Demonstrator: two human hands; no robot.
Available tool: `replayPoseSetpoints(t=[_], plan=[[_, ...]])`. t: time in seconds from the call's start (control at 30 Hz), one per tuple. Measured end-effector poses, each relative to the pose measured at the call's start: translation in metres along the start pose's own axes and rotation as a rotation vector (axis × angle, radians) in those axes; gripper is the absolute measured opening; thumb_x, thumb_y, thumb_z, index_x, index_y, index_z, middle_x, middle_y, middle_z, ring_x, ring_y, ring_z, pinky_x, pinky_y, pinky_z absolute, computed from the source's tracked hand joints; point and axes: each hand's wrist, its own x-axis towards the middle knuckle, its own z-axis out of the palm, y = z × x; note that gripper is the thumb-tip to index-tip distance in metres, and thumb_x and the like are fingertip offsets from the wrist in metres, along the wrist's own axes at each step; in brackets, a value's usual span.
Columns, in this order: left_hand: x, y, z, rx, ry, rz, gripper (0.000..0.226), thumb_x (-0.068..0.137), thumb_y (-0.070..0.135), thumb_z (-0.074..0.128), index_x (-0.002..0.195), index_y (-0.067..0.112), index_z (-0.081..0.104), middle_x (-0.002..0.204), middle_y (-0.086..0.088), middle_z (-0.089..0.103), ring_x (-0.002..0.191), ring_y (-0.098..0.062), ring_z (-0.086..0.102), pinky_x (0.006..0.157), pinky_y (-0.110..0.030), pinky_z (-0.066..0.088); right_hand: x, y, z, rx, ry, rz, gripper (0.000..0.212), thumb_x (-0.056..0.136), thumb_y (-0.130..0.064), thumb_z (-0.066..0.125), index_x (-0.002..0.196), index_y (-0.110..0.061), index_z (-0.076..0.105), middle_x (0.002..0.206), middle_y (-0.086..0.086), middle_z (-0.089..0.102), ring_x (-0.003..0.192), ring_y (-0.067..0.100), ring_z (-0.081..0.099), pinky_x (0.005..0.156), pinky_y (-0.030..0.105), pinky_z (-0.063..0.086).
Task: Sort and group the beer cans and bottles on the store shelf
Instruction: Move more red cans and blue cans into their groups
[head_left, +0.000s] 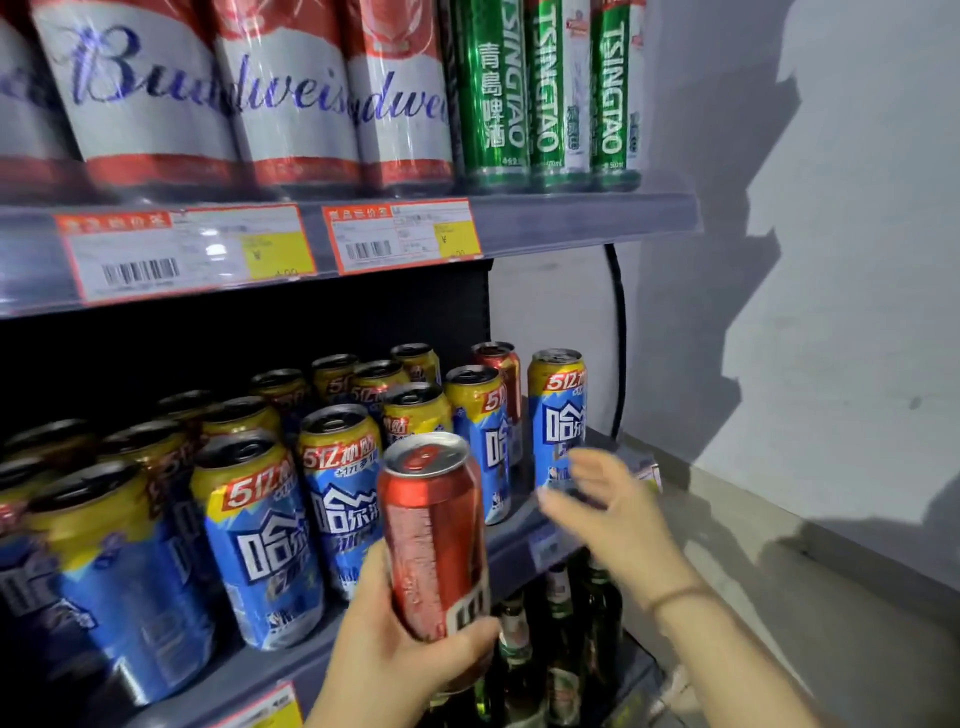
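My left hand (395, 644) grips a red beer can (434, 535) from below and holds it upright in front of the middle shelf. Several blue and yellow cans (260, 540) stand in rows on that shelf. Another red can (501, 364) stands at the back right among them. My right hand (605, 506) hovers blurred, fingers spread, just in front of the rightmost blue can (558, 415) and holds nothing. Green bottles (558, 618) stand on the shelf below.
Shrink-wrapped Budweiser packs (218, 93) and green Tsingtao cans (550, 88) fill the top shelf, with price tags (400, 234) on its rail. A black cable (618, 332) runs down beside the shelf. A grey wall (831, 260) stands to the right.
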Motion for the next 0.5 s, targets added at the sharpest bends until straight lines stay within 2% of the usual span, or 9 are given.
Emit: replayPoseSetpoints(t=[0.03,0.1,0.13,0.17,0.27,0.37,0.5], plan=[[-0.002,-0.002,-0.011,0.051,0.032,0.010,0.092,0.030,0.032,0.087,0.114,0.026,0.051,0.100,0.008,0.072,0.088,-0.009,0.069,0.077,-0.024,0.054,0.005,0.012,0.000,0.087,0.049,-0.004,0.067,0.073,-0.018,0.079,0.130,-0.014,0.042,0.126,0.003,0.051,0.115,0.015,0.049,0.088,0.018,0.037],[-0.004,-0.004,-0.025,0.133,0.055,-0.011,0.093,0.029,0.037,0.087,0.114,0.029,0.051,0.101,0.012,0.070,0.087,-0.005,0.068,0.077,-0.024,0.053,0.040,0.009,-0.003,-0.081,0.134,0.034,0.095,0.068,-0.026,0.083,0.143,-0.011,0.025,0.143,0.008,0.039,0.129,0.022,0.041,0.101,0.031,0.036],[-0.004,-0.004,-0.030,0.145,0.044,-0.023,0.093,0.030,0.037,0.088,0.115,0.029,0.051,0.101,0.013,0.070,0.088,-0.004,0.068,0.074,-0.020,0.052,0.049,0.012,0.006,-0.091,0.097,0.041,0.102,0.066,-0.028,0.084,0.145,-0.012,0.021,0.146,0.008,0.037,0.131,0.025,0.040,0.106,0.037,0.036],[-0.005,-0.002,-0.031,0.150,0.028,-0.025,0.093,0.030,0.036,0.088,0.116,0.029,0.051,0.102,0.014,0.069,0.088,-0.003,0.067,0.071,-0.016,0.051,0.056,0.021,0.015,-0.130,0.060,0.042,0.099,0.066,-0.027,0.083,0.143,-0.013,0.022,0.144,0.008,0.041,0.128,0.026,0.044,0.105,0.041,0.038],[-0.003,-0.002,-0.032,0.130,0.031,-0.041,0.089,0.036,0.024,0.091,0.115,0.025,0.051,0.099,0.017,0.069,0.086,-0.001,0.067,0.067,-0.008,0.048,0.077,0.032,0.019,-0.244,0.155,0.029,0.072,0.074,-0.017,0.076,0.133,-0.014,0.033,0.129,0.010,0.056,0.112,0.029,0.056,0.092,0.042,0.046],[0.001,-0.001,-0.028,0.126,0.038,-0.060,0.082,0.040,0.017,0.089,0.113,0.023,0.051,0.095,0.018,0.069,0.083,-0.001,0.067,0.066,-0.007,0.047,0.091,0.034,0.017,-0.299,0.137,0.035,0.066,0.075,-0.019,0.074,0.129,-0.016,0.035,0.119,0.010,0.063,0.103,0.030,0.060,0.087,0.045,0.048],[0.004,-0.005,-0.019,0.085,0.047,-0.068,0.082,0.040,0.019,0.087,0.113,0.023,0.050,0.094,0.017,0.070,0.082,-0.002,0.067,0.067,-0.008,0.048,0.112,0.030,0.021,-0.356,0.118,0.050,0.056,0.080,-0.018,0.071,0.125,-0.012,0.037,0.121,0.011,0.061,0.103,0.033,0.059,0.085,0.043,0.049]])
